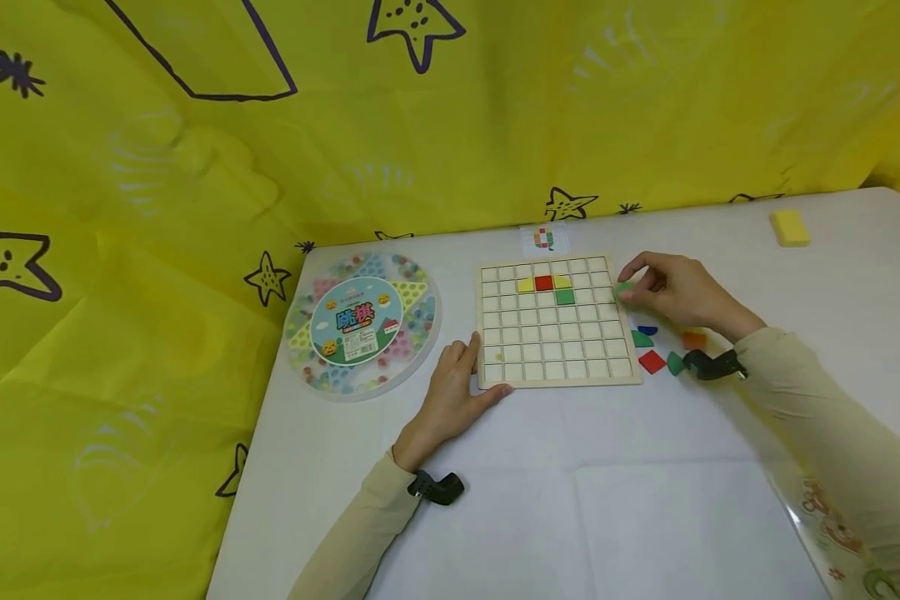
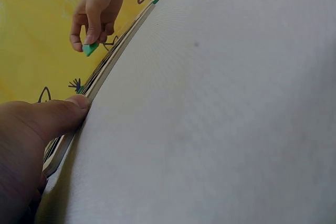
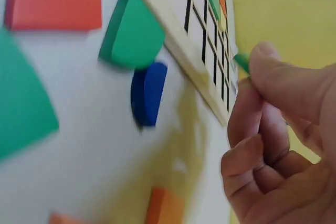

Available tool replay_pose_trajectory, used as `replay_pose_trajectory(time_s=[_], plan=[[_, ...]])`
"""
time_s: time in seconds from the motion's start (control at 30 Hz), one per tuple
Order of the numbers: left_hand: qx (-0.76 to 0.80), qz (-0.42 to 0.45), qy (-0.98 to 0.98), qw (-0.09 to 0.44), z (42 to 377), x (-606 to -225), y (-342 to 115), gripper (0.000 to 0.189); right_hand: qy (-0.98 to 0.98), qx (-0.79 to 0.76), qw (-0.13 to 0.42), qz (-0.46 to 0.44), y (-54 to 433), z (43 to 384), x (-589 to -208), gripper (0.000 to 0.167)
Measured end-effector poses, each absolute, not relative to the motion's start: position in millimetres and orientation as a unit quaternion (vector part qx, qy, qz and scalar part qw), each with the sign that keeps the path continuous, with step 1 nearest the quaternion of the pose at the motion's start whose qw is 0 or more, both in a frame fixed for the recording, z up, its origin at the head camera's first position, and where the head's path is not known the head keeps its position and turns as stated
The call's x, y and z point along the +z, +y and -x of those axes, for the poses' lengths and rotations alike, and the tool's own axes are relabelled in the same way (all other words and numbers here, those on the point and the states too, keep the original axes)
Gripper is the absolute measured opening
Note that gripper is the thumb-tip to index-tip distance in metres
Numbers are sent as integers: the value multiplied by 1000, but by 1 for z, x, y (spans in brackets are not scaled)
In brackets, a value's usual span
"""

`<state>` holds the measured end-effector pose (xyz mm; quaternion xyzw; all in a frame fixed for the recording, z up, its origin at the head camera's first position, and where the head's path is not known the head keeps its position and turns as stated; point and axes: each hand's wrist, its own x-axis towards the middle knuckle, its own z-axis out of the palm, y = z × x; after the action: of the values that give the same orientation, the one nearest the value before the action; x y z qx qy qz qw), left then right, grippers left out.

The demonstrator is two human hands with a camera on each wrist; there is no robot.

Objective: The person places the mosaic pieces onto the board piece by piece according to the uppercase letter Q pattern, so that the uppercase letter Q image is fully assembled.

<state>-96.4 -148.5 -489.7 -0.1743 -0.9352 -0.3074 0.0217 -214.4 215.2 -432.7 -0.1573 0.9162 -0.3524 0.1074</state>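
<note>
A square wooden grid board lies on the table. In its upper rows sit a red square piece, a green square piece and two yellow pieces with a curved side. My left hand holds the board's near left corner, thumb on the front edge and fingers along the left side. Just off the board's right edge, my right hand pinches a small green piece between thumb and fingertips, raised above the table. Its full outline is partly hidden by the fingers.
Loose pieces lie right of the board: a blue one, green ones, a red square and orange ones. A pattern card lies behind the board. A round Chinese checkers box is at left, a yellow block far right.
</note>
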Motion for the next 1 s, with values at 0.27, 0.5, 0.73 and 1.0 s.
replay_pose_trajectory(time_s=[0.27,0.5,0.73,1.0], plan=[[-309,176,-934,25,96,-490,-148,97,900,-399,127,124,197,212,-434,39],[-313,171,-934,16,97,-491,-147,98,891,-411,138,135,180,213,-439,37],[-312,168,-935,17,97,-491,-147,98,886,-410,132,169,171,216,-447,34],[-310,172,-935,19,97,-490,-147,98,887,-398,122,202,165,216,-450,32]])
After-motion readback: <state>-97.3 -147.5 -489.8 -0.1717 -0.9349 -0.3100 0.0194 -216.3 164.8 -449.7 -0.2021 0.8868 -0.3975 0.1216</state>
